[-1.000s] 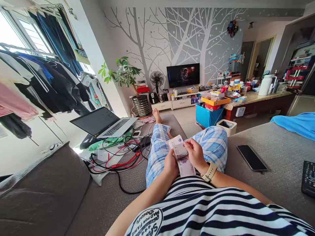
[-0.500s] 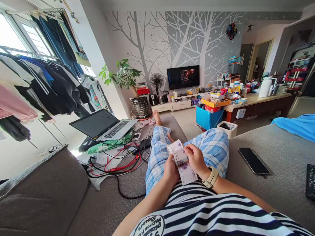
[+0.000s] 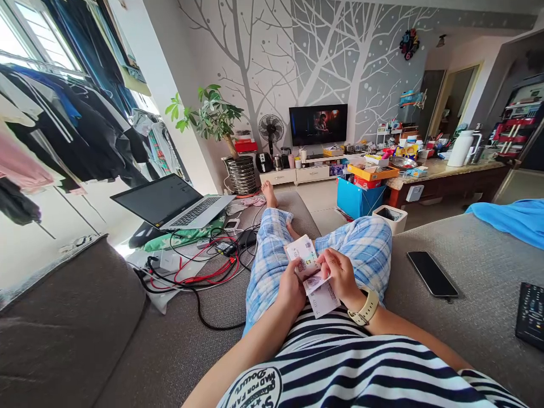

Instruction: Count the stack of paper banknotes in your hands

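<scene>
My left hand (image 3: 291,288) is closed around a small stack of pale purple banknotes (image 3: 302,253), its thumb lying on top. Some notes stand up toward my knees, and others hang down over the striped shirt. My right hand (image 3: 341,276), with a cream watch (image 3: 365,309) at its wrist, is pinched at the edge of one banknote bent across the middle of the stack. Its fingertips partly cover that note's edge. Both hands rest in my lap, above blue plaid trousers (image 3: 267,283).
A black phone (image 3: 432,273) and a remote control (image 3: 531,311) lie on the sofa at my right. To the left are an open laptop (image 3: 191,212) and tangled cables (image 3: 212,272). A blue box (image 3: 360,199) and a white bin (image 3: 391,220) stand beyond my knees.
The upper part of the stack now shows a different printed face, and a note is bent lower between the hands. My right fingers have shifted slightly. The view has tilted down a little.
</scene>
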### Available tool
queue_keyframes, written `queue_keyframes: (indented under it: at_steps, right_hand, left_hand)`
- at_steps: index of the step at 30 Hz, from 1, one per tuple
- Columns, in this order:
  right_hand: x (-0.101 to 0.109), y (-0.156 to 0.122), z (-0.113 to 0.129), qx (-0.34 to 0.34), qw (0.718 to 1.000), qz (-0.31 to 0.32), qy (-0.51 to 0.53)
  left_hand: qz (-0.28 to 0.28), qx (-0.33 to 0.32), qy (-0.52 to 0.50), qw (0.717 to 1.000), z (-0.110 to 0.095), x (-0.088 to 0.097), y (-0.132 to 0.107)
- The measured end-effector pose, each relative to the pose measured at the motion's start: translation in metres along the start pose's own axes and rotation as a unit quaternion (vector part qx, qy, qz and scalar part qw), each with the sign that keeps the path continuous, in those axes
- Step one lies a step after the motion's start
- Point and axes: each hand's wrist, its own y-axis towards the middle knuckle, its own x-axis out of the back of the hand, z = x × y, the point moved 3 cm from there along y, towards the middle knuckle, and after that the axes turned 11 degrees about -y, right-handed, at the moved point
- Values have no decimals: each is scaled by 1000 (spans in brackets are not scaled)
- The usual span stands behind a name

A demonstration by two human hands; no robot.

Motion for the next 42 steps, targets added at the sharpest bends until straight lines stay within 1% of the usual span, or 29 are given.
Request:
queue_keyframes:
  at_steps: [2, 6, 8, 10, 13, 15, 20, 25, 31, 37, 42]
  right_hand:
    - [1, 2, -2, -9, 1000, -2, 12]
    - [2, 7, -13, -25, 999, -37, 12]
    - [1, 9, -19, -39, 998, -45, 17]
    - [0, 11, -24, -48, 998, -40, 19]
    - [-1, 11, -28, -43, 999, -31, -5]
    - [-1, 11, -29, -40, 999, -26, -23]
    - [0, 9, -24, -25, 999, -23, -31]
    - [-1, 6, -16, -6, 1000, -5, -11]
    - [-3, 7, -18, -12, 1000, 7, -12]
    - [-2, 5, -15, -5, 1000, 0, -2]
    - [-3, 4, -14, -17, 1000, 13, 10]
  left_hand:
    - [0, 9, 0, 1000, 1, 0, -1]
    - [1, 43, 15, 999, 3, 2, -1]
    - [5, 58, 24, 998, 3, 3, -2]
    - [11, 55, 27, 998, 3, 3, -1]
    - [12, 31, 22, 999, 3, 3, -1]
    - [15, 33, 14, 999, 3, 2, -1]
    - [22, 31, -18, 999, 3, -2, -2]
    - [32, 36, -14, 999, 4, -4, -2]
    - [50, 45, -10, 998, 5, -5, -2]
    - [44, 47, -20, 998, 5, -5, -3]
    - [36, 42, -18, 998, 4, -4, -3]
